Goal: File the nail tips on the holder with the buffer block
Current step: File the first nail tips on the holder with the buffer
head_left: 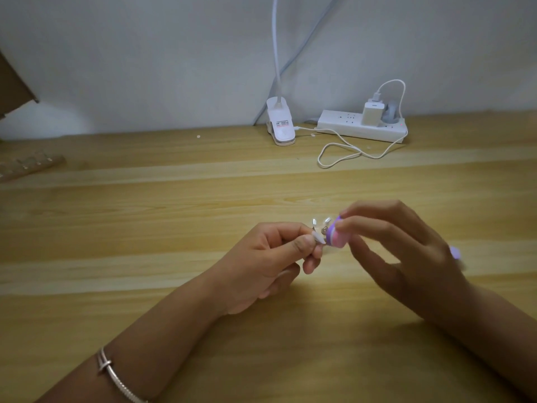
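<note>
My left hand (270, 260) pinches a small nail-tip holder (319, 228) between thumb and forefinger, just above the wooden table. A pale nail tip (405, 238) does not show there; the one I see, a pale nail tip (319, 237), sticks out beside my thumb, and two more tips point up behind it. My right hand (406, 251) grips a purple and pink buffer block (422, 238) with its fingertips. The block's end touches the tip by my left thumb. Its far end shows past my right hand's edge, blurred.
A white clip lamp (280, 123) stands at the back of the wooden table (145, 228). A white power strip (361, 126) with a charger and a looping cable (343, 154) lies to its right. A wooden rack (29, 167) sits at the far left.
</note>
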`<state>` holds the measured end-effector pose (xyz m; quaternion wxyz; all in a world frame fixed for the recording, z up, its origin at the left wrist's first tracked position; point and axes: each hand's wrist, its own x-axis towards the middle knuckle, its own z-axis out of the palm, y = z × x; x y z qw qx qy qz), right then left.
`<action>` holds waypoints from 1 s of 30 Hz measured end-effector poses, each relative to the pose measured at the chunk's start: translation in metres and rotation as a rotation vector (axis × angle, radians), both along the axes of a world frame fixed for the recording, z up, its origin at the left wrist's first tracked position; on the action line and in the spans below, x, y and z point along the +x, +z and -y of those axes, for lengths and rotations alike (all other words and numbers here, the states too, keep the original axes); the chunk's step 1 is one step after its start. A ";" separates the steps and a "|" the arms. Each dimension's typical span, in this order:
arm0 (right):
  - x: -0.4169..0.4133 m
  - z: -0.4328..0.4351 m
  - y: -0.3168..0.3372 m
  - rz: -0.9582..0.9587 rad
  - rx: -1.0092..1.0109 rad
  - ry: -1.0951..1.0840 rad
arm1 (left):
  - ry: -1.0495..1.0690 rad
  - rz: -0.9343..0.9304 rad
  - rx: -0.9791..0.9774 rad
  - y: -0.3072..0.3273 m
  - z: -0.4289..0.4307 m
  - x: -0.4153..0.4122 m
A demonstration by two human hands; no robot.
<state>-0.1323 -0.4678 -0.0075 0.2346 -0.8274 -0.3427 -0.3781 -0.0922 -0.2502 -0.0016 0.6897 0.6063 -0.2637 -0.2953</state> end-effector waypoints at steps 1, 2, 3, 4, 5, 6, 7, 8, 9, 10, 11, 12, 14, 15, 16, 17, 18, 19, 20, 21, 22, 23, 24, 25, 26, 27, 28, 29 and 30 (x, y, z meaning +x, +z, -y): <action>-0.002 -0.004 -0.001 0.006 -0.006 0.038 | 0.000 0.007 0.003 0.000 0.000 0.000; -0.005 -0.007 -0.003 0.017 -0.031 0.078 | -0.001 0.013 0.003 -0.001 0.000 -0.001; -0.006 -0.010 -0.004 0.030 -0.066 0.107 | -0.005 0.017 0.002 0.000 0.000 -0.001; -0.005 -0.009 -0.004 0.043 -0.103 0.109 | -0.006 0.019 0.002 0.000 0.000 -0.002; -0.003 -0.006 -0.003 0.052 -0.133 0.083 | -0.002 0.019 0.004 0.000 0.000 -0.001; 0.000 -0.001 -0.002 0.057 -0.157 0.041 | 0.004 0.020 0.012 0.000 -0.001 -0.001; 0.003 0.003 -0.001 0.059 -0.171 -0.003 | 0.010 0.020 0.019 0.000 -0.001 0.000; 0.005 0.006 0.001 0.059 -0.171 -0.042 | 0.011 0.021 0.024 0.000 -0.002 0.000; 0.005 0.008 0.002 0.061 -0.153 -0.066 | 0.010 0.023 0.026 0.000 -0.001 0.000; 0.003 0.006 0.002 0.063 -0.127 -0.067 | 0.008 0.026 0.027 0.000 -0.001 0.000; 0.001 0.004 0.001 0.062 -0.105 -0.042 | 0.007 0.029 0.029 0.000 -0.001 0.000; -0.002 0.000 -0.001 0.061 -0.101 -0.004 | 0.005 0.032 0.029 0.000 0.000 -0.001; -0.005 -0.006 -0.004 0.063 -0.146 0.058 | 0.002 0.039 0.025 0.000 0.000 -0.002; -0.004 -0.006 -0.004 0.065 -0.172 0.054 | 0.005 0.044 0.028 0.000 0.000 -0.002; -0.002 -0.003 -0.004 0.063 -0.180 0.028 | 0.011 0.049 0.037 0.000 0.000 -0.001; 0.000 0.000 -0.002 0.056 -0.170 -0.009 | 0.021 0.052 0.046 0.000 -0.001 -0.001; 0.003 0.003 0.000 0.050 -0.148 -0.047 | 0.031 0.048 0.052 0.000 -0.001 0.000; 0.004 0.005 0.002 0.044 -0.121 -0.075 | 0.038 0.043 0.054 -0.001 -0.001 0.000; 0.003 0.005 0.003 0.038 -0.094 -0.090 | 0.038 0.040 0.054 -0.001 -0.001 0.001; 0.002 0.004 0.002 0.031 -0.073 -0.086 | 0.037 0.042 0.058 -0.001 -0.001 0.001; 0.000 0.001 0.001 0.021 -0.064 -0.065 | 0.036 0.046 0.064 -0.001 -0.001 0.001; -0.003 -0.003 0.000 0.010 -0.073 -0.033 | 0.036 0.049 0.071 -0.002 -0.001 0.001; -0.005 -0.006 -0.002 0.002 -0.095 -0.001 | 0.038 0.050 0.074 -0.002 -0.001 0.001; -0.006 -0.008 -0.003 -0.001 -0.119 0.019 | 0.039 0.051 0.074 -0.002 -0.001 0.001; -0.006 -0.008 -0.004 -0.004 -0.132 0.021 | 0.040 0.053 0.073 -0.002 -0.001 0.001; -0.005 -0.006 -0.003 -0.010 -0.130 0.005 | 0.041 0.059 0.072 -0.002 -0.001 0.001; -0.003 -0.003 -0.002 -0.014 -0.113 -0.024 | 0.045 0.064 0.072 -0.003 -0.002 0.001; -0.001 0.000 -0.001 -0.017 -0.085 -0.056 | 0.050 0.066 0.069 -0.003 -0.002 0.001; 0.000 0.003 0.000 -0.020 -0.052 -0.083 | 0.053 0.065 0.063 -0.003 -0.002 0.001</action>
